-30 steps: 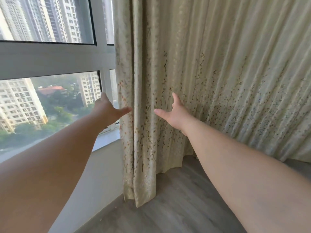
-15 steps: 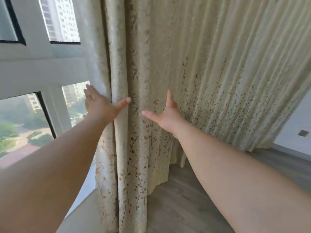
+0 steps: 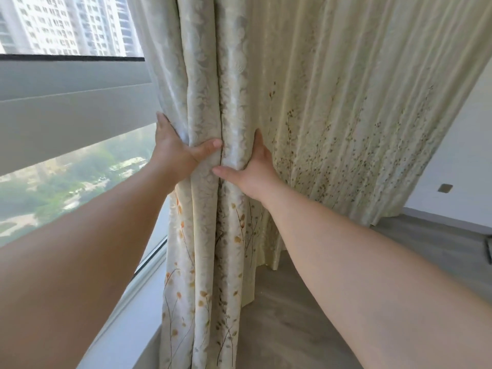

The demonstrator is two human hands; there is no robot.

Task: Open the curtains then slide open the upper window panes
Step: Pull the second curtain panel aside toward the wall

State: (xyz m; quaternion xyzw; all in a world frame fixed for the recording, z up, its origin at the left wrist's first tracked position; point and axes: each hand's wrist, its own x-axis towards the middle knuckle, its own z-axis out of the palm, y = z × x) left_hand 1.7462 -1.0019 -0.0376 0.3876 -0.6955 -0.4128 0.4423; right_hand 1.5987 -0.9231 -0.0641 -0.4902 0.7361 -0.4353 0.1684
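A cream curtain [image 3: 332,115] printed with small flowers and twigs hangs from the top of the view to the floor, bunched into thick folds at its left edge. My left hand [image 3: 175,151] grips the leftmost fold, fingers behind the cloth and thumb in front. My right hand [image 3: 253,169] clasps the fold beside it, thumb pointing left. The two hands nearly touch. Left of the curtain, an upper window pane [image 3: 72,25] shows tower blocks. Below the wide white frame bar [image 3: 72,102], a lower pane [image 3: 66,187] looks onto trees.
A white sill [image 3: 138,296] runs along the window's base at lower left. Grey wood-look floor [image 3: 306,315] spreads to the right. A white wall [image 3: 463,145] with a small grey plate [image 3: 445,188] stands at far right. A dark object's edge [image 3: 488,249] shows there.
Both hands went from open and apart in front of the curtain to closed on its left-edge folds, close together. The view has moved closer, and the curtain's edge is gathered into a tighter bundle.
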